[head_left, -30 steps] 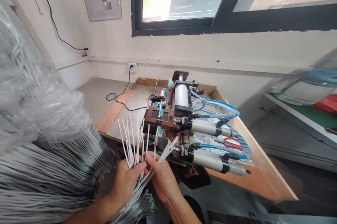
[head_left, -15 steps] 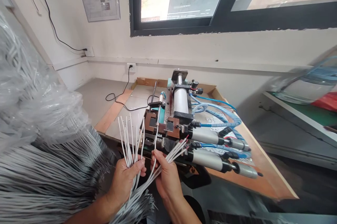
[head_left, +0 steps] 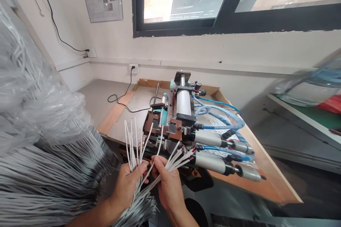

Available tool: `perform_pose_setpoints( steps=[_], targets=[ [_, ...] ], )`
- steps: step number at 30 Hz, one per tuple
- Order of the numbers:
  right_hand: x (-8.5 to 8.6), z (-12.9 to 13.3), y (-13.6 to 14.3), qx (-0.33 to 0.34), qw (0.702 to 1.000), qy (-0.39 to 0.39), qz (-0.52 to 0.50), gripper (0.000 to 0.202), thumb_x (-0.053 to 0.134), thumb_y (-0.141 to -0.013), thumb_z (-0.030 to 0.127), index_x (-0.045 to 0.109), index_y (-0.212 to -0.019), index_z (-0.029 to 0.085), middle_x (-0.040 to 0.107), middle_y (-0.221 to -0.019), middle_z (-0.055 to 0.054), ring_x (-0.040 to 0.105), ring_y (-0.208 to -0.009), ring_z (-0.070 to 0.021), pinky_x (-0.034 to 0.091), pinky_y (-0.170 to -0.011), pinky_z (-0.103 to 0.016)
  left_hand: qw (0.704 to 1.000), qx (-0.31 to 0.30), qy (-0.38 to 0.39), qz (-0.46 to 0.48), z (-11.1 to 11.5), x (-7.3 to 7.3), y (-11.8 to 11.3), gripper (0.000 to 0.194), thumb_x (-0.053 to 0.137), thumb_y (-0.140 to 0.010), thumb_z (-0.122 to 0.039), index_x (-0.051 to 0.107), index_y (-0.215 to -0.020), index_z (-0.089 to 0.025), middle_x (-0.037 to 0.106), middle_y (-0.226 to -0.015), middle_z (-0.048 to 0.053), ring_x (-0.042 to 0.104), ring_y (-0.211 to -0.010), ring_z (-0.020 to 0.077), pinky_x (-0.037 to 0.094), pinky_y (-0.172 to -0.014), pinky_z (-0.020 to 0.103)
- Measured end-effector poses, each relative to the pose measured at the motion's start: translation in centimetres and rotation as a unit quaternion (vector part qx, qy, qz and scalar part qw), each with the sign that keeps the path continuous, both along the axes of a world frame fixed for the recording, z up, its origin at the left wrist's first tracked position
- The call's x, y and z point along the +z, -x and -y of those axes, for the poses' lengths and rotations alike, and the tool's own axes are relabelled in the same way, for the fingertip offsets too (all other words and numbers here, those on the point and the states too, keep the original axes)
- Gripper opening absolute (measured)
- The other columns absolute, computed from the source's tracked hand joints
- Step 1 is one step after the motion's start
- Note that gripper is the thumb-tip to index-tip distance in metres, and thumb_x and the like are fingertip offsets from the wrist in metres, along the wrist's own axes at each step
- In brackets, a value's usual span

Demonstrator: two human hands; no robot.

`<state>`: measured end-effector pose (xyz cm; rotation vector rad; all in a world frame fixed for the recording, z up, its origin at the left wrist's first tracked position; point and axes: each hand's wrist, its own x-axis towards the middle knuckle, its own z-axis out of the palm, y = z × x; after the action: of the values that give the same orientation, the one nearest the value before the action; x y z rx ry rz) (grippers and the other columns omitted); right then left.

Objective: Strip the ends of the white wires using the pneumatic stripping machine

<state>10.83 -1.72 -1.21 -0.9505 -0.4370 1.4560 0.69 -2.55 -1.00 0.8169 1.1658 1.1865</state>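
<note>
My left hand (head_left: 129, 180) is closed round several white cables (head_left: 131, 149) whose ends fan upward. Close beside it, my right hand (head_left: 167, 180) pinches one cable (head_left: 160, 143) pointing up at the jaws of a pneumatic machine (head_left: 162, 129). More white cables (head_left: 177, 159) spread to the right from the same hand, some with dark red tips. The cables run down between both hands into a thick bundle (head_left: 141, 209). Whether the single cable's tip sits inside the jaws is hard to tell.
Large bunches of grey cables (head_left: 48, 180), partly wrapped in clear plastic (head_left: 48, 102), fill the left side. Blue hoses (head_left: 226, 113) and metal cylinders (head_left: 210, 161) extend right of the machine. A wooden board edge (head_left: 282, 188) borders the bench. A green shelf (head_left: 317, 117) stands at the right.
The upright cables in my left hand have shifted slightly right. The cables in my right hand are more fanned out, and the single cable's upper end has moved slightly right.
</note>
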Motion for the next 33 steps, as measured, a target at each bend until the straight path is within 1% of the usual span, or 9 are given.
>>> perform_pose_setpoints(
  steps=[3,11,13,16,18,22,25,29,33],
  targets=[
    [-0.2,-0.1,-0.3,-0.03,0.999,0.023,0.012,0.021,0.073,-0.057,0.032,0.061,-0.056,0.015,0.052,-0.05,0.004,0.04,-0.044,-0.0073,0.032,-0.044,-0.02,0.999,0.031,0.001,0.023,0.0,0.1,0.0,0.025,0.063,-0.067,-0.037,0.069,-0.073,-0.014,0.06,-0.057,0.001,0.056,-0.056,0.0149,0.046,-0.054,0.025],
    [0.1,-0.7,-0.3,-0.004,0.999,0.029,-0.015,0.024,0.073,-0.058,0.031,0.058,-0.051,0.013,0.048,-0.046,0.004,0.037,-0.041,-0.0063,0.03,-0.041,-0.019,0.999,0.03,-0.011,0.012,0.0,-0.4,0.1,0.027,0.062,-0.069,-0.036,0.07,-0.08,-0.013,0.06,-0.055,0.001,0.055,-0.052,0.014,0.045,-0.054,0.026],
    [0.3,-0.8,-0.2,0.024,0.999,0.031,-0.038,0.023,0.073,-0.058,0.032,0.059,-0.055,0.014,0.045,-0.044,0.005,0.037,-0.04,-0.0062,0.031,-0.041,-0.019,0.999,0.026,-0.019,0.007,0.0,-0.5,0.1,0.025,0.064,-0.067,-0.034,0.069,-0.078,-0.012,0.06,-0.054,0.001,0.055,-0.052,0.0138,0.045,-0.054,0.025],
    [0.3,-0.9,-0.1,0.112,0.99,0.034,-0.074,0.025,0.073,-0.058,0.035,0.063,-0.068,0.014,0.045,-0.045,0.006,0.039,-0.039,-0.0074,0.032,-0.039,-0.02,1.0,0.01,-0.019,0.011,-0.1,-0.4,0.1,0.021,0.066,-0.066,-0.031,0.067,-0.076,-0.013,0.061,-0.056,0.001,0.055,-0.053,0.0139,0.046,-0.054,0.026],
    [0.2,-0.8,0.0,0.133,0.989,0.028,-0.064,0.027,0.073,-0.058,0.036,0.063,-0.068,0.014,0.048,-0.046,0.004,0.041,-0.04,-0.0085,0.033,-0.039,-0.021,1.0,-0.006,-0.02,0.013,-0.1,-0.4,0.1,0.018,0.066,-0.067,-0.03,0.067,-0.074,-0.013,0.062,-0.057,0.001,0.055,-0.054,0.0137,0.045,-0.054,0.025],
    [-0.4,0.0,0.1,0.047,0.999,-0.012,0.004,0.023,0.07,-0.062,0.036,0.063,-0.066,0.014,0.05,-0.049,0.003,0.043,-0.045,-0.0094,0.035,-0.044,-0.022,0.999,-0.003,-0.028,0.015,-0.1,-0.3,0.2,0.019,0.06,-0.072,-0.031,0.067,-0.068,-0.014,0.059,-0.055,0.0,0.054,-0.055,0.0128,0.044,-0.057,0.024],
    [-0.8,0.3,-0.1,-0.017,0.998,-0.027,0.046,0.02,0.069,-0.065,0.034,0.063,-0.066,0.015,0.055,-0.055,0.002,0.045,-0.051,-0.0099,0.037,-0.05,-0.022,0.999,0.019,-0.016,0.028,-0.1,-0.4,0.3,0.02,0.059,-0.072,-0.032,0.068,-0.077,-0.015,0.058,-0.058,-0.001,0.055,-0.056,0.0134,0.045,-0.058,0.025],
    [-1.1,-0.2,-0.5,-0.028,0.999,-0.004,0.045,0.022,0.069,-0.064,0.034,0.06,-0.059,0.014,0.053,-0.051,0.002,0.042,-0.047,-0.0096,0.034,-0.048,-0.022,0.999,0.017,-0.014,0.027,-0.2,-0.4,0.3,0.025,0.061,-0.07,-0.033,0.068,-0.083,-0.013,0.058,-0.059,0.0,0.056,-0.058,0.0143,0.047,-0.058,0.027],
    [-0.9,-0.8,-0.5,-0.033,0.999,0.014,0.022,0.022,0.07,-0.061,0.032,0.059,-0.055,0.015,0.051,-0.049,0.004,0.042,-0.045,-0.0095,0.034,-0.048,-0.023,1.0,0.009,-0.018,0.005,-0.3,-0.3,0.3,0.022,0.064,-0.068,-0.031,0.066,-0.079,-0.012,0.06,-0.056,-0.001,0.055,-0.053,0.0125,0.045,-0.057,0.025]
  ],
)
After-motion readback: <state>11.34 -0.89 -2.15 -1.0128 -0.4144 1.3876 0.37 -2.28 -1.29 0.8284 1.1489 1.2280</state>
